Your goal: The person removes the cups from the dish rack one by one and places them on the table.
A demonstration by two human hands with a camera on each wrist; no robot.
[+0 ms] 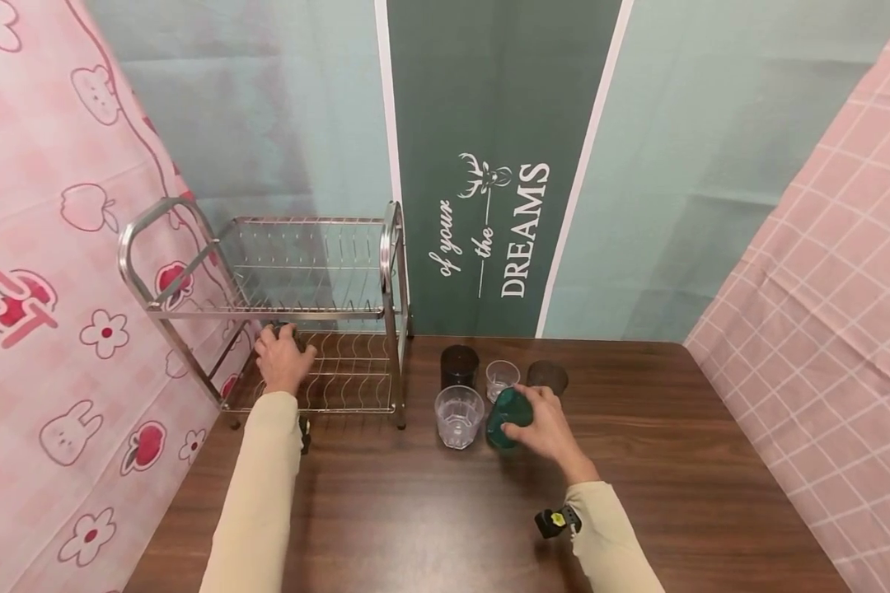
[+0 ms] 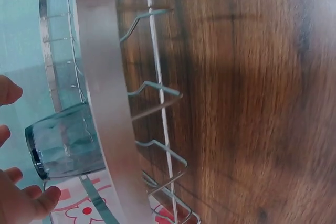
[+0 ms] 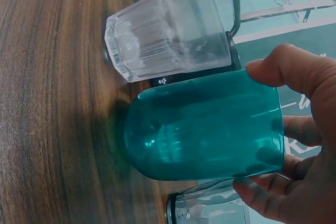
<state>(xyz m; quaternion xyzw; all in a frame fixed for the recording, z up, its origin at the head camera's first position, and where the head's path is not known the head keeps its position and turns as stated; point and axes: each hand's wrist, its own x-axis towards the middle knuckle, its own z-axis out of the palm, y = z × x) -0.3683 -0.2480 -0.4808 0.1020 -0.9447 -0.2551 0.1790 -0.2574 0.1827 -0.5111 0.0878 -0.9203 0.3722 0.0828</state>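
My left hand (image 1: 285, 360) is at the lower tier of a metal dish rack (image 1: 274, 315), fingers spread. Beside those fingers, in the left wrist view, a greyish see-through glass (image 2: 65, 142) stands in the rack, seemingly base up; the fingers do not wrap round it. Near its rim, my right hand (image 1: 545, 420) holds a teal cup (image 3: 205, 129) between thumb and fingers. The cup is low over the table, and whether its base touches is unclear. Just left of it stands a clear faceted tumbler (image 1: 458, 418).
Behind the teal cup stand a dark cup (image 1: 459, 366), a small clear glass (image 1: 502, 377) and a smoky brown glass (image 1: 548, 377). The wooden table (image 1: 430, 527) meets hanging cloths at its back and sides. The rack's upper tier overhangs my left hand.
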